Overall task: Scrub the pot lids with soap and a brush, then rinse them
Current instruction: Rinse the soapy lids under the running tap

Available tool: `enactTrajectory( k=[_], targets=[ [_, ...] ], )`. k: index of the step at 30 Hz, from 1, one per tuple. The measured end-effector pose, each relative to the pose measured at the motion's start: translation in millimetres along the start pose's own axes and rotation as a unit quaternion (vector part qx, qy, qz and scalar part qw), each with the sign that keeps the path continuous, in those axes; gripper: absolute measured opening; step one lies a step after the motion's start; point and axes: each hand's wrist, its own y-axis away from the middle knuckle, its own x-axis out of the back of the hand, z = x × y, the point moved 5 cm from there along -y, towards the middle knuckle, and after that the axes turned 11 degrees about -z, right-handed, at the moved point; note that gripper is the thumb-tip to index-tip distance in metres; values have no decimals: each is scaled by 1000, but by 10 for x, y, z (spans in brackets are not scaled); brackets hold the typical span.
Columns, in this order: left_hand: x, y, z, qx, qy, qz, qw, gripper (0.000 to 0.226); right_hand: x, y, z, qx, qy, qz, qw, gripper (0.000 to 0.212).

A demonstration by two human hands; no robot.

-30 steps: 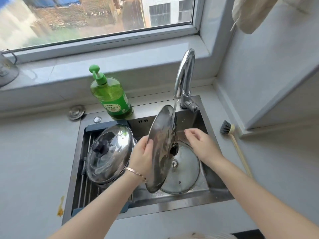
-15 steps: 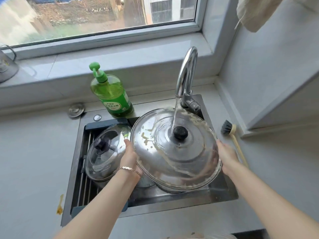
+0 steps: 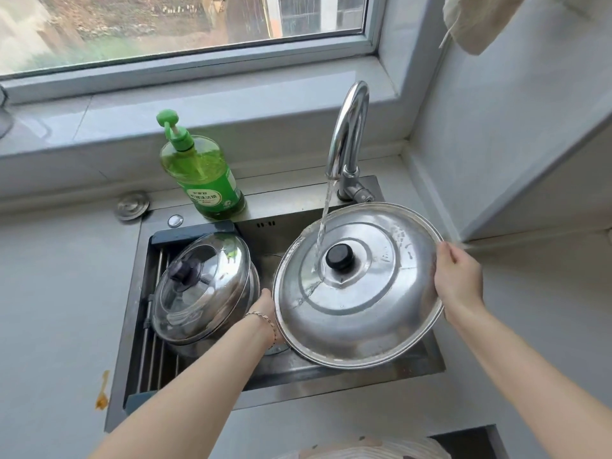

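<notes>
Rinsing steel lid (image 3: 364, 313), knob (image 3: 340, 256) up | right hand (image 3: 458, 279) fingers pinch rim | left hand (image 3: 265, 306) fingers hidden, unclear

Your big steel lid (image 3: 364, 309), black knob (image 3: 340, 256) up, hangs tilted over the right half of the sink (image 3: 331, 382). Your left hand (image 3: 265, 309) and right hand (image 3: 458, 279) hold its rim, and tap water (image 3: 323, 223) strikes beside the knob. The glass lid (image 3: 205, 286) leans tilted in the sink's left half. The green soap bottle (image 3: 207, 180) stands upright at its back edge.
</notes>
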Motion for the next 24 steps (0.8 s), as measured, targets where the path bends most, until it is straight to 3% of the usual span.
enactTrajectory(
  k=[5,10,13,15,19,24],
  targets=[
    [-104,519,94,34,110,-39,993,48,-118,63,224,-20,-99,-34,994,28],
    [35,625,400,-84,166,-34,982,43,-381,89,737,-155,-125,-85,976,40],
    [83,694,599,-122,131,-64,982,22,-591,140,892,-244,-140,-128,951,31],
    [134,790,734,-134,91,-34,986,19,-734,209,900,-285,-165,-128,935,32],
    [269,951,1035,-183,-47,61,980,56,-1036,324,872,-333,-185,-166,910,28],
    [365,1078,1261,-245,-158,123,949,55,-1252,420,735,-340,-176,-216,898,31]
  ],
)
